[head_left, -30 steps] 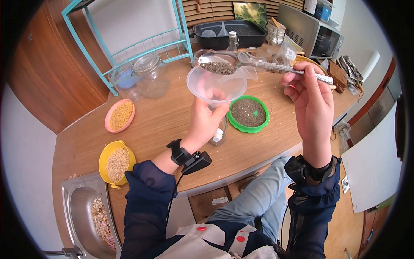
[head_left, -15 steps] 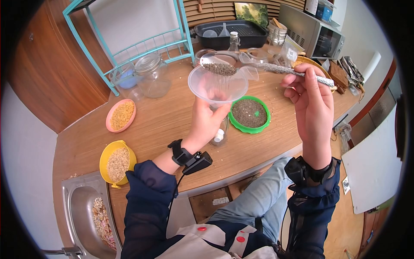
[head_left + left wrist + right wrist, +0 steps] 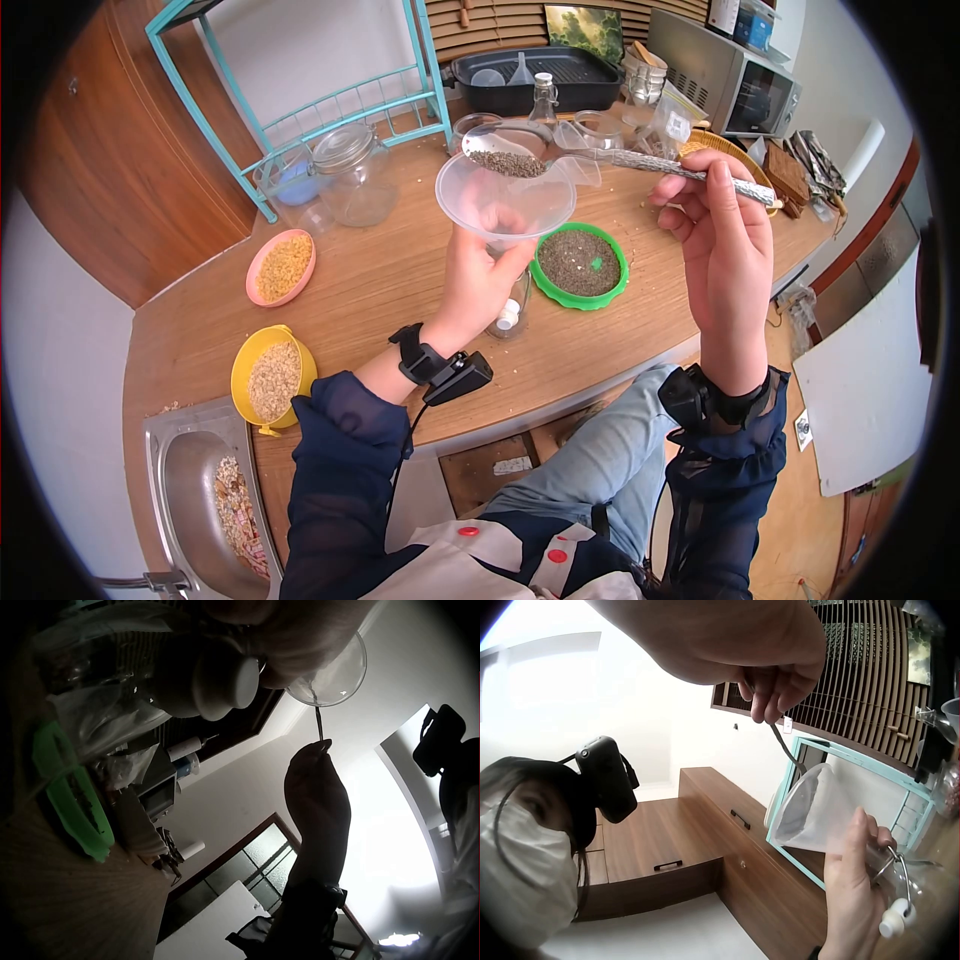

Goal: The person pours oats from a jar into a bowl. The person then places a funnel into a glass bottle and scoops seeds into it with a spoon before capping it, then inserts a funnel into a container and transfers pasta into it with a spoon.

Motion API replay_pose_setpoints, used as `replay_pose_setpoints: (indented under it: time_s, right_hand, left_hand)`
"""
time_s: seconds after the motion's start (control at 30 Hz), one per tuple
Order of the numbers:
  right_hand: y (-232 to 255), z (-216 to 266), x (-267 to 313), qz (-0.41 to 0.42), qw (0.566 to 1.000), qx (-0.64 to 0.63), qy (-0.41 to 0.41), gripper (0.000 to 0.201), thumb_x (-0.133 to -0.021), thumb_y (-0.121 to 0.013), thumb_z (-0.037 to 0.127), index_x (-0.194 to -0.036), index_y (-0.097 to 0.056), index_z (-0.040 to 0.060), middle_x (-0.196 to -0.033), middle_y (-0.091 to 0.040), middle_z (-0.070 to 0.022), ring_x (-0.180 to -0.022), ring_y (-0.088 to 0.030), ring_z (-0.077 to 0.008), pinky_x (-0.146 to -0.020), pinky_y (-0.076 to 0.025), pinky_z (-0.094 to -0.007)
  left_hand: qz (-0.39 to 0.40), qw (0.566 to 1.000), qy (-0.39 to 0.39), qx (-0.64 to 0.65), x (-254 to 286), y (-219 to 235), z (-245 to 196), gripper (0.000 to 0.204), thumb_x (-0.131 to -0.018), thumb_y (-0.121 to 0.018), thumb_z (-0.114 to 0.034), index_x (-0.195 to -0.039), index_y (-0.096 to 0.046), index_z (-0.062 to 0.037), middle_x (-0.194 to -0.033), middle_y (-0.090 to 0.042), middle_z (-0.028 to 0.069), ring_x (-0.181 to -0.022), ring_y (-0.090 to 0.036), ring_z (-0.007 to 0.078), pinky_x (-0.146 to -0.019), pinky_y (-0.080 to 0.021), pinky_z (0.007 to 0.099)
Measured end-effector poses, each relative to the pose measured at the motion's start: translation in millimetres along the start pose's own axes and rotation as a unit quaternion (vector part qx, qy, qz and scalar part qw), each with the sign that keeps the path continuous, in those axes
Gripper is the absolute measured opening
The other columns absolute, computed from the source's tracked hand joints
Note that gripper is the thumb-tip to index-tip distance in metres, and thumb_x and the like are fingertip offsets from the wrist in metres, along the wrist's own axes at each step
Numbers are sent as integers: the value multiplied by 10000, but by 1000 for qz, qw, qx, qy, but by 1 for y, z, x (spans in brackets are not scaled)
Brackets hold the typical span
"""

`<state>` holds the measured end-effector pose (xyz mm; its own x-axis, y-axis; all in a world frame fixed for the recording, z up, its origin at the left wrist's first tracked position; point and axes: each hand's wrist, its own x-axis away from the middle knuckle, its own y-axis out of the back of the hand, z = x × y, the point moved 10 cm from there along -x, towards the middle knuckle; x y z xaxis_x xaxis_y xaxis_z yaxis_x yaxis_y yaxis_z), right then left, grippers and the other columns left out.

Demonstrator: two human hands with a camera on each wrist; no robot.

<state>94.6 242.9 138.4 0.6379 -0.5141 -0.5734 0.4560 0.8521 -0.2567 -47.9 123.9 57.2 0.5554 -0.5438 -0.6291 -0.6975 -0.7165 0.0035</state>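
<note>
My left hand (image 3: 475, 280) grips a clear plastic funnel (image 3: 465, 208) low down, where it meets the neck of a swing-top glass bottle (image 3: 906, 883). The bottle's white stopper (image 3: 508, 315) hangs loose on its wire; most of the glass is hidden behind the hand. Between thumb and fingers, my right hand (image 3: 725, 240) pinches the patterned handle of a metal spoon (image 3: 640, 160). Its bowl is over the funnel mouth and carries small dark grains (image 3: 508, 163). Just right of the bottle, a green bowl (image 3: 575, 300) holds more of these grains.
At left stand a pink bowl (image 3: 250, 285) of yellow pieces and a yellow bowl (image 3: 241, 370) of pale flakes, beside the sink (image 3: 185, 470). Behind are a lidded glass jar (image 3: 350, 185), a turquoise rack (image 3: 435, 100), a black grill pan (image 3: 590, 95) and a microwave (image 3: 755, 95).
Half a second ago a thin stream of grains fell from the spoon into the funnel; now the heap on the spoon looks a little smaller. Both hands have stayed nearly in place.
</note>
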Motion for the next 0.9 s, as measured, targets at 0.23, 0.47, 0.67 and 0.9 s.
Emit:
replay_pose_setpoints:
  time_s: [0.23, 0.47, 0.67, 0.9]
  right_hand:
    - [-2, 0, 3, 8, 1000, 8, 10, 261, -922, -368, 205, -990, -509, -4, -827, -597, -79, -792, -567, -110, -646, -423, -206]
    - [-4, 6, 4, 14, 1000, 12, 22, 262, -923, -365, 200, -998, -510, -5, -826, -594, -81, -790, -567, -112, -643, -422, -208]
    - [-3, 4, 4, 12, 1000, 10, 22, 261, -922, -368, 202, -997, -509, -5, -829, -595, -82, -790, -568, -117, -644, -422, -210]
    - [-2, 3, 6, 10, 1000, 7, 23, 264, -921, -371, 203, -986, -515, -8, -831, -593, -89, -797, -568, -122, -646, -422, -216]
  left_hand:
    - [3, 999, -10, -38, 0, 2, 3, 660, -798, -539, -22, -1299, -109, -23, -801, -510, 47, -654, -515, 93, -581, -433, 226]
    - [-3, 999, -9, -34, 0, 1, 1, 668, -799, -542, -25, -1302, -102, -23, -804, -518, 49, -648, -519, 92, -567, -435, 225]
    - [6, 1000, -10, -19, 0, 1, 1, 658, -803, -536, -26, -1300, -105, -22, -795, -520, 43, -647, -518, 91, -566, -432, 221]
    - [6, 999, -16, -27, 0, 0, 0, 641, -806, -535, -29, -1290, -115, -18, -797, -518, 46, -645, -518, 97, -568, -432, 223]
